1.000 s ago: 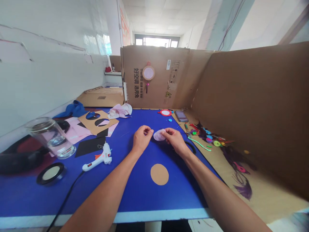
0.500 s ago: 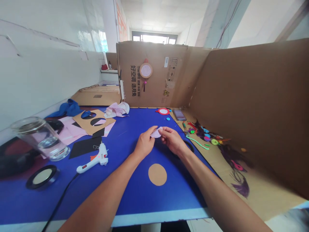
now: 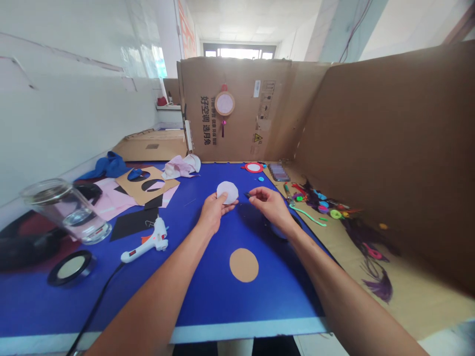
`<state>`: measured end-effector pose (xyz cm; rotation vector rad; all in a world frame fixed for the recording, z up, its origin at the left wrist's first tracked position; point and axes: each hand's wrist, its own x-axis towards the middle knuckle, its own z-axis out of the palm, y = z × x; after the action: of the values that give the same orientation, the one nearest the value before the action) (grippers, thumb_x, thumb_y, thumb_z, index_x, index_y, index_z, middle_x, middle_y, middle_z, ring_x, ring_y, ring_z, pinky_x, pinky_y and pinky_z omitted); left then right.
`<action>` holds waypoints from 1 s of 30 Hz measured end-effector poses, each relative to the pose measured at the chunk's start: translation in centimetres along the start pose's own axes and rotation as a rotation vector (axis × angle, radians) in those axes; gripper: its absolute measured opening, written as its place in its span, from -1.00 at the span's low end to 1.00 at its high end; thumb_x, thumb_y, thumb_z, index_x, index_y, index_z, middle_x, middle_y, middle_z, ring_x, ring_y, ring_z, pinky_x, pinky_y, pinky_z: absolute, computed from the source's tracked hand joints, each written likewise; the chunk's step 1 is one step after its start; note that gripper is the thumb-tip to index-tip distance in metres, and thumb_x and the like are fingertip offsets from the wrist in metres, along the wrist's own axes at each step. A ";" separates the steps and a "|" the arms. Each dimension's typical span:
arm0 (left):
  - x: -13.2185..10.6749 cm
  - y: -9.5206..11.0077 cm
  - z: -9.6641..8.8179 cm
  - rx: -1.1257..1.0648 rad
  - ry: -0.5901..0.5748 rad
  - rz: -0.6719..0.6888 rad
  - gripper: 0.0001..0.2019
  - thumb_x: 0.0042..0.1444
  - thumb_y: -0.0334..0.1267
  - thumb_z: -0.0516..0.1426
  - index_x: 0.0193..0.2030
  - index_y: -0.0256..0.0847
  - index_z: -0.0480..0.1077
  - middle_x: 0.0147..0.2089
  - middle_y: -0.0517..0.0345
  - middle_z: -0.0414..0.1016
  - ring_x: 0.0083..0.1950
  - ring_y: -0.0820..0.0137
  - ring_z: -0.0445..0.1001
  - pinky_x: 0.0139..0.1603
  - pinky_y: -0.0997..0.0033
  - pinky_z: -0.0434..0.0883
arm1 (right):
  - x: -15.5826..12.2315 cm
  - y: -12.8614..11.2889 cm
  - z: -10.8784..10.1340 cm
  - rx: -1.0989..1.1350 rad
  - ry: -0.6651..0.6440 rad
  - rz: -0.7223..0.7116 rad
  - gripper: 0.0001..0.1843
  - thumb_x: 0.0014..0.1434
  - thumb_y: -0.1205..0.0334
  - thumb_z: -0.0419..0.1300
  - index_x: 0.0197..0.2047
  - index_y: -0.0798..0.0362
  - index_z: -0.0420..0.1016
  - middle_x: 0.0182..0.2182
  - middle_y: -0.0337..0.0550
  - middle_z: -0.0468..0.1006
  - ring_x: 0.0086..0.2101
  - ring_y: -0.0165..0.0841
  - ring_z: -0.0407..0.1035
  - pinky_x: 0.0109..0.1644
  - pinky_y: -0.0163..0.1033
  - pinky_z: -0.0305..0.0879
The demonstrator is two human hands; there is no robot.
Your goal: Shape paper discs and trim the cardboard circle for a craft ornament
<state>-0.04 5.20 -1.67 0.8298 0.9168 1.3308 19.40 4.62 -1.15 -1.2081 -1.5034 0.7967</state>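
My left hand [image 3: 213, 210] pinches a pale pink fabric disc [image 3: 227, 192] and holds it upright above the blue table [image 3: 208, 296]. My right hand [image 3: 270, 205] is just to the right of the disc, fingers pinched on a small dark thing I cannot make out. A brown cardboard disc [image 3: 244, 265] lies flat on the table nearer to me, between my forearms. A white hot glue gun [image 3: 146, 242] lies to the left with its black cord trailing off the front edge.
A glass jar [image 3: 67, 210] and a black ring [image 3: 70, 267] sit at the left. Cardboard with round cut-outs [image 3: 148, 184], pink and black sheets lie beyond. Coloured beads and feathers [image 3: 334, 212] litter the right. Cardboard walls [image 3: 389, 148] enclose the back and right.
The pink disc passed from my right hand to my left, which now holds it upright. My right hand drew away slightly to the right.
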 end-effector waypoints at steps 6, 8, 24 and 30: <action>0.6 0.1 -1.0 0.021 0.063 0.009 -0.79 0.19 -0.27 0.28 -0.08 -0.32 0.51 -0.12 -0.17 0.69 -0.25 0.27 0.69 -0.20 0.36 0.57 | -0.9 0.6 0.2 -0.553 -0.201 -0.167 -0.89 0.15 0.14 0.37 -0.23 -0.09 0.61 -0.29 -0.20 0.65 -0.30 -0.26 0.47 -0.26 -0.21 0.24; 0.7 0.1 -1.2 0.026 0.065 0.009 -0.79 0.19 -0.26 0.27 -0.07 -0.31 0.50 -0.13 -0.16 0.69 -0.28 0.29 0.68 -0.22 0.37 0.57 | -1.2 0.8 0.3 -0.691 -0.177 -0.194 -0.86 0.15 0.17 0.38 -0.19 -0.10 0.61 -0.24 -0.16 0.64 -0.26 -0.23 0.47 -0.27 -0.20 0.21; -0.2 -1.1 -0.2 0.148 -0.163 -0.074 -0.70 0.15 -0.17 0.32 -0.04 -0.29 0.59 -0.14 -0.12 0.70 -0.27 0.31 0.66 -0.29 0.42 0.53 | -0.4 0.3 1.6 0.089 -0.082 0.002 -0.64 0.12 -0.05 0.37 -0.12 0.02 0.60 -0.30 -0.17 0.64 -0.33 -0.29 0.45 -0.19 -0.19 0.34; -0.4 -1.4 0.0 0.270 -0.239 -0.056 -0.66 0.10 -0.10 0.35 -0.07 -0.29 0.62 -0.19 -0.10 0.69 -0.26 0.33 0.62 -0.28 0.42 0.52 | -0.4 0.1 1.6 0.202 -0.055 0.040 -0.67 0.01 -0.05 0.44 -0.29 0.02 0.59 -0.41 -0.23 0.58 -0.41 -0.35 0.37 -0.28 -0.24 0.28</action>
<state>0.53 4.71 -2.89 1.1373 0.9331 1.0456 17.90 4.38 -1.80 -1.0758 -1.4094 0.9907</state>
